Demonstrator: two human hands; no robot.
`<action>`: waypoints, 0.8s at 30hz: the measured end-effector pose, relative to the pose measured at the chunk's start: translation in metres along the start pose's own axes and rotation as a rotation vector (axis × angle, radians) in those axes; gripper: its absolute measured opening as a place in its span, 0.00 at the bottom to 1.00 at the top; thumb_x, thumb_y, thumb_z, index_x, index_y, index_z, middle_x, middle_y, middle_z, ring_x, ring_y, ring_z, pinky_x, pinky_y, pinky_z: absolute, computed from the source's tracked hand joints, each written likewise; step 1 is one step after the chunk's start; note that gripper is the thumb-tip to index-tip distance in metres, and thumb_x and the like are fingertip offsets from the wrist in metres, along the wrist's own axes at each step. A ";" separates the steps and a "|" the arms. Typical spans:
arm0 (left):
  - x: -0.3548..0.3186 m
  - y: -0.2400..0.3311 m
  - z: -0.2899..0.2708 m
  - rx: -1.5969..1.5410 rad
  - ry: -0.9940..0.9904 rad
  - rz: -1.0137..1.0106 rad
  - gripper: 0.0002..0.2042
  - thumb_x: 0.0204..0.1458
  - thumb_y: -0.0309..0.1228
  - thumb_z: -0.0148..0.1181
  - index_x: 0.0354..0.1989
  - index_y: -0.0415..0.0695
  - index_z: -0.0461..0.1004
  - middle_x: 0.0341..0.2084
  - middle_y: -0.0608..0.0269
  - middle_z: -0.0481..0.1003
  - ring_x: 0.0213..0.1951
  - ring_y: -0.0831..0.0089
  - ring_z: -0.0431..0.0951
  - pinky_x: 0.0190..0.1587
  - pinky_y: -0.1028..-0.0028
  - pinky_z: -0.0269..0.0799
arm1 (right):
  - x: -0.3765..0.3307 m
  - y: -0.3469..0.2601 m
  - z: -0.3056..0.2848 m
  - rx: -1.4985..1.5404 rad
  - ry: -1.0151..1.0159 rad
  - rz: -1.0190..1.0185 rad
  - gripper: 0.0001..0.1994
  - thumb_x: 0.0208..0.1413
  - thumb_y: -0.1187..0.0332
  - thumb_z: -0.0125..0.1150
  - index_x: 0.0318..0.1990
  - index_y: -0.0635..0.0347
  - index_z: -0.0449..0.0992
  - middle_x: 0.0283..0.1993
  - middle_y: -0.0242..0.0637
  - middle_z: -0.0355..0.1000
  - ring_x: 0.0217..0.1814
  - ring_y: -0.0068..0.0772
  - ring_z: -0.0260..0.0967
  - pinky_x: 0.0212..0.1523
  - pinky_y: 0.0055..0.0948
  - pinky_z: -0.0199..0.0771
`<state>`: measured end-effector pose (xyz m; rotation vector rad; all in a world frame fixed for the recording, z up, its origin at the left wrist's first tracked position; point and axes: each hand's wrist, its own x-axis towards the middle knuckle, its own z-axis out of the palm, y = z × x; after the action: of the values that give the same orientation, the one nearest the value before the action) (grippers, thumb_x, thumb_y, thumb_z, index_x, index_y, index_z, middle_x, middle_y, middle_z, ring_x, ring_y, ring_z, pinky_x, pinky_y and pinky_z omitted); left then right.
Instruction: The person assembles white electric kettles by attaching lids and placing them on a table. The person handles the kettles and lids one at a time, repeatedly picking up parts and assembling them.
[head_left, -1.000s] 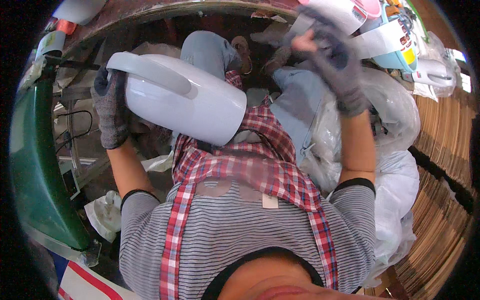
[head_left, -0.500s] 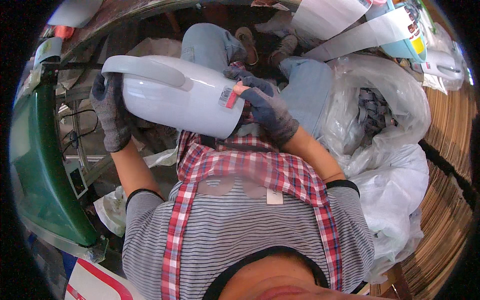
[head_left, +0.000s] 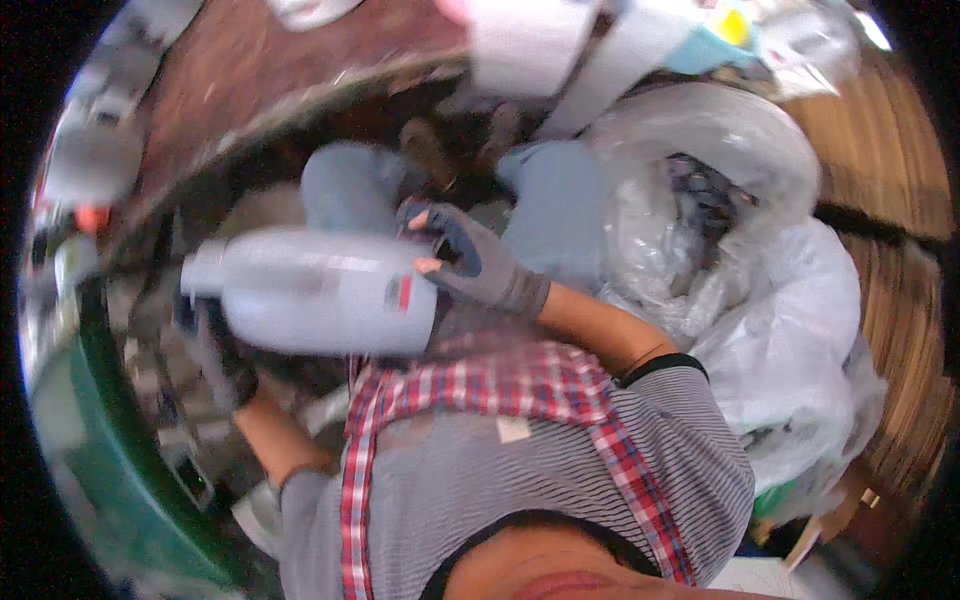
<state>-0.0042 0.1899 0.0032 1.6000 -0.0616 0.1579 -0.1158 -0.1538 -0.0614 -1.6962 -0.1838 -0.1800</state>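
Note:
A smooth white jug (head_left: pixel 325 290) lies on its side in front of my lap, blurred by motion. A small label with a red part (head_left: pixel 405 292) is stuck near its right end. My left hand (head_left: pixel 212 345), in a grey knit glove, grips the jug's left end from below; its fingers are partly hidden behind it. My right hand (head_left: pixel 480 262), gloved with bare fingertips showing, is beside the jug's right end above the label. Its thumb and forefinger are spread apart, with nothing visible between them.
On the right, clear plastic bags (head_left: pixel 650 240) hold dark pieces, beside a white sack (head_left: pixel 780 340) and stacked brown sheets (head_left: pixel 890 320). A green machine cover (head_left: pixel 110 450) stands at left. Along the far side runs a reddish-brown worktop (head_left: pixel 300 60) bearing several white items.
The view has shifted, showing more of the far worktop. The jug has turned so its handle no longer shows clearly. My right hand has come off the label, its fingers now apart.

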 end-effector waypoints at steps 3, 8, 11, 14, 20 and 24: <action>0.012 -0.015 -0.033 0.104 -0.006 -0.060 0.19 0.60 0.33 0.59 0.56 0.37 0.72 0.49 0.59 0.76 0.48 0.69 0.74 0.52 0.68 0.70 | 0.032 -0.055 -0.088 -0.439 0.148 -0.185 0.24 0.55 0.60 0.68 0.55 0.60 0.68 0.49 0.40 0.72 0.49 0.33 0.71 0.51 0.33 0.72; 0.030 0.032 0.046 0.084 -0.236 -0.060 0.18 0.60 0.33 0.58 0.55 0.36 0.72 0.46 0.60 0.77 0.46 0.71 0.74 0.52 0.70 0.69 | 0.085 -0.072 -0.263 -0.658 0.614 -0.449 0.20 0.58 0.67 0.65 0.56 0.62 0.71 0.52 0.38 0.74 0.51 0.28 0.72 0.53 0.28 0.70; 0.035 0.024 0.043 0.087 -0.268 -0.035 0.17 0.59 0.32 0.59 0.53 0.36 0.73 0.45 0.61 0.77 0.46 0.72 0.74 0.51 0.71 0.69 | 0.113 -0.103 -0.352 -1.286 0.704 -0.478 0.23 0.49 0.59 0.65 0.51 0.63 0.72 0.47 0.50 0.72 0.51 0.53 0.70 0.52 0.45 0.70; 0.038 0.026 0.036 0.139 -0.294 -0.006 0.15 0.59 0.33 0.59 0.50 0.35 0.75 0.43 0.61 0.78 0.44 0.73 0.74 0.49 0.73 0.69 | 0.127 -0.114 -0.376 -1.317 0.423 -0.193 0.26 0.48 0.54 0.67 0.52 0.58 0.75 0.48 0.48 0.73 0.50 0.53 0.70 0.52 0.45 0.70; 0.041 0.031 0.041 0.184 -0.285 -0.048 0.15 0.60 0.33 0.59 0.49 0.36 0.75 0.41 0.63 0.78 0.42 0.75 0.74 0.48 0.74 0.69 | 0.127 -0.093 -0.405 -1.296 0.495 -0.184 0.25 0.46 0.54 0.67 0.52 0.51 0.77 0.47 0.46 0.76 0.47 0.47 0.74 0.49 0.45 0.73; 0.036 0.043 0.055 0.142 -0.251 -0.058 0.14 0.61 0.32 0.57 0.49 0.35 0.76 0.41 0.63 0.78 0.42 0.75 0.74 0.47 0.75 0.69 | 0.126 -0.099 -0.393 -1.251 0.548 -0.024 0.22 0.48 0.55 0.66 0.50 0.52 0.78 0.43 0.46 0.77 0.44 0.47 0.75 0.46 0.45 0.74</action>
<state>0.0292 0.1359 0.0497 1.7552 -0.2018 -0.0860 -0.0202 -0.5279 0.1144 -2.7784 0.4166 -0.9039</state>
